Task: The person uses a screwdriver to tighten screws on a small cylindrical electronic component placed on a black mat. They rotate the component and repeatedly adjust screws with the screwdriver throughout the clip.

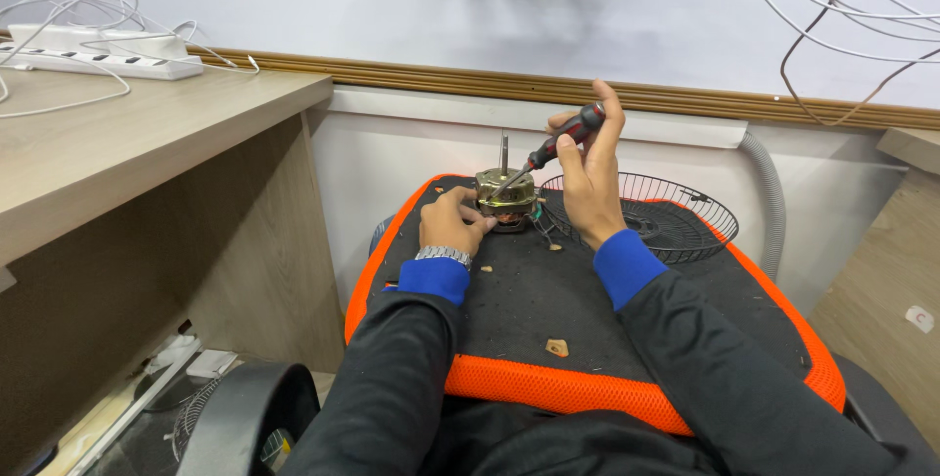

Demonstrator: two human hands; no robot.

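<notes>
Pale wall and a ribbed wooden moulding back a black mesh seat cushion (pixel 548 300) with a bright orange woven rim, which serves as the work surface. Far left of the grip, a white power strip (pixel 103 57) with looping cables lies on a smooth light-wood desk (pixel 147 133). The left hand (pixel 452 221), with a metal watch at the wrist above a blue cuff, is clenched around the side of a small brassy fan motor (pixel 506 197), whose steel shaft stands upright from the top. The motor rests on the cushion's far edge. Just right of it, the right hand (pixel 590 177) grasps a screwdriver (pixel 553 146) by its red-and-black handle; the thin blade slants down-left to the motor's top. Behind that hand, a round black wire fan guard (pixel 676 212) lies flat, partly hidden by the wrist. A grey corrugated hose (pixel 769 192) curves down the wall further right.
</notes>
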